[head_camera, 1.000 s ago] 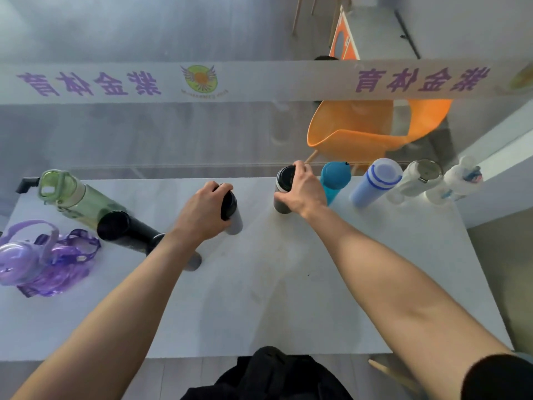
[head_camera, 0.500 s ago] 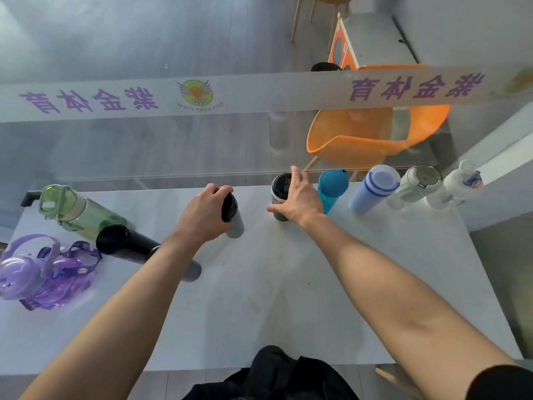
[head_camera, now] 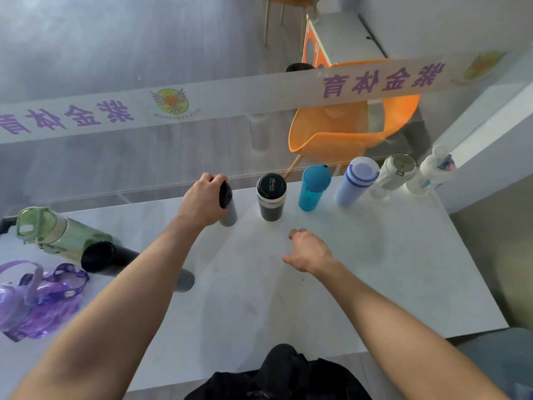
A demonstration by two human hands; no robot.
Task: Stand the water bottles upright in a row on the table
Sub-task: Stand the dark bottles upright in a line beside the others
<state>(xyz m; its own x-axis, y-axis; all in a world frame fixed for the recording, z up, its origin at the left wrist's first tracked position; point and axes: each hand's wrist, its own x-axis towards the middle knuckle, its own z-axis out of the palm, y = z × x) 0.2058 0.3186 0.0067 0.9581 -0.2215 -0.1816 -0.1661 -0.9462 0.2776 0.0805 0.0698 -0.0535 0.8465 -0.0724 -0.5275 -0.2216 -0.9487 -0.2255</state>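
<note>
L hand (head_camera: 203, 204) closed round black cap of grey flask (head_camera: 228, 207), flask upright on desk (head_camera: 375, 269) nr far edge. R hand (head_camera: 310, 251) empty, fingers loosely curled, hovering over desk, apart from black tumbler (head_camera: 271, 197) (silver band under lid). Row to the R of grey flask, all upright: black tumbler, teal bottle (head_camera: 313, 188), blue-striped bottle (head_camera: 356, 180), white flip-top bottle (head_camera: 396, 173), white bear-cap bottle (head_camera: 434, 168). Gaps betw. each, none touching. Still lying down at L side: green bottle (head_camera: 57, 233), dark flask (head_camera: 115, 259) partly under L forearm, purple bottle (head_camera: 28, 301) w/ strap. Behind glass: orange chair (head_camera: 346, 134).
</note>
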